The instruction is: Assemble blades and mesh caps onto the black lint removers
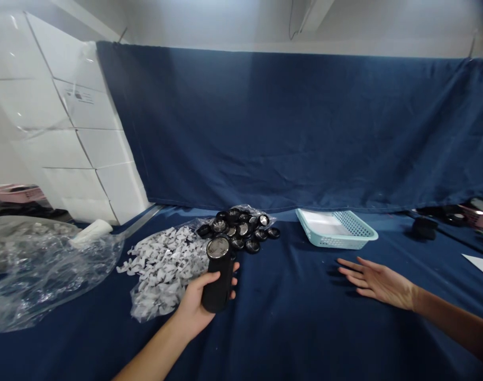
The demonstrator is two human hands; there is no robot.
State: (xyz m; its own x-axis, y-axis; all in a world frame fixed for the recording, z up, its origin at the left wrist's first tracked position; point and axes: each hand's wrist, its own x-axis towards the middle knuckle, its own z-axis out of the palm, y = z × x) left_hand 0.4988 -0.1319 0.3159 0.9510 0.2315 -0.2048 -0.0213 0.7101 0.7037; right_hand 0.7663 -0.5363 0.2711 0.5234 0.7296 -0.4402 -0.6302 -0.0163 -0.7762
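Note:
My left hand (197, 301) is wrapped round a black handheld device (217, 283) with a round, silvery metal head (218, 247), shaped like a fabric shaver. It is held upright with the head at the top. Just behind it lies a heap of round black caps (243, 228) with shiny metal centres. Beside the hand, to the left, small white plastic parts (165, 262) are piled on clear plastic. My right hand (378, 280) is open and holds nothing, palm partly up and fingers apart, in front of a light blue basket (342, 242).
White boxes (66, 121) are stacked at the left. A large clear plastic bag (54, 286) with a white roll (92, 233) lies at the far left. Dark items (424, 227) and a white sheet (481, 265) are at the right. A blue cloth (297, 132) hangs behind.

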